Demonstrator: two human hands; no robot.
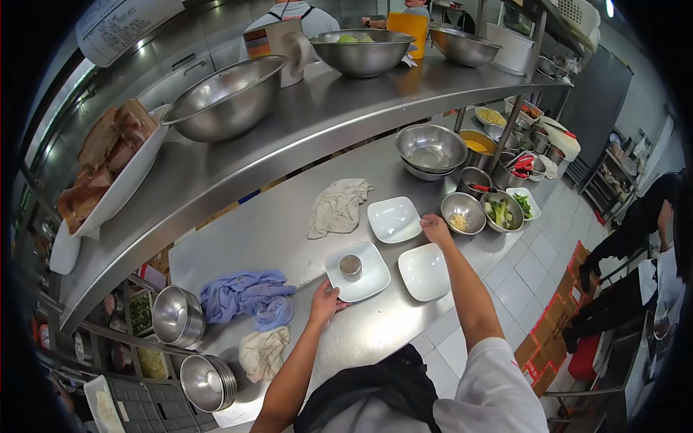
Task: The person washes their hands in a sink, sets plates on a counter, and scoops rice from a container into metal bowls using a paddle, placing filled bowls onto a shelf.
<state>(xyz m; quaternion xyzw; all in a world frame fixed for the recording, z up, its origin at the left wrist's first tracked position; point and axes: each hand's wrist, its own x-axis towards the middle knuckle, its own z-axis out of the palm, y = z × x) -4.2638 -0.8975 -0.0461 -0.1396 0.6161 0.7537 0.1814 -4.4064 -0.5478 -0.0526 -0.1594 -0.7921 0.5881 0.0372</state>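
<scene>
My left hand [325, 304] grips the near left edge of a white square dish [372, 283], thumb at the rim. A small metal cup [351, 267] stands in that dish; I cannot make out what fills it. My right hand [434, 229] is closed at the right corner of a second white square bowl [393, 220], its fingertips at the rim. Just below the right hand, a third white square bowl [424, 273] sits on the steel counter, partly behind my forearm. No food shows in the second and third bowls.
Crumpled cloths, one blue [249, 296], lie left beside stacked steel bowls [207, 382]. Right are a bowl of pale shreds [463, 213], a bowl of greens [503, 211] and several containers. A steel shelf [310, 123] overhangs the counter's back. Other people stand beyond it and at right.
</scene>
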